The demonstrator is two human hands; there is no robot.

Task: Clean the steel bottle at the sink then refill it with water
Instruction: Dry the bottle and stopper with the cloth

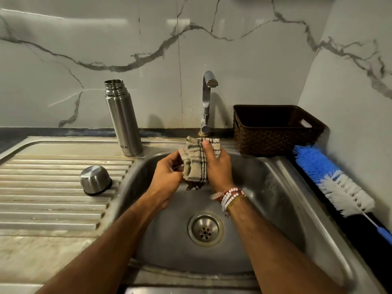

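Observation:
The steel bottle point(123, 117) stands upright and uncapped on the sink's back rim, left of the tap point(207, 98). Its steel cap point(95, 180) lies upside down on the ribbed drainboard. Over the sink basin point(265, 198), below the tap, both hands hold a striped cloth point(195, 164). My left hand point(167, 172) grips its left side with curled fingers. My right hand point(216, 166) wraps around its right side, thumb pressed on top. What the cloth may cover is hidden. No water runs from the tap.
A dark brown woven basket point(275, 129) sits right of the tap. A blue and white bottle brush point(331, 179) lies on the dark counter along the sink's right edge. The drain point(205, 228) is in the basin's middle. The drainboard point(53, 209) stretches left.

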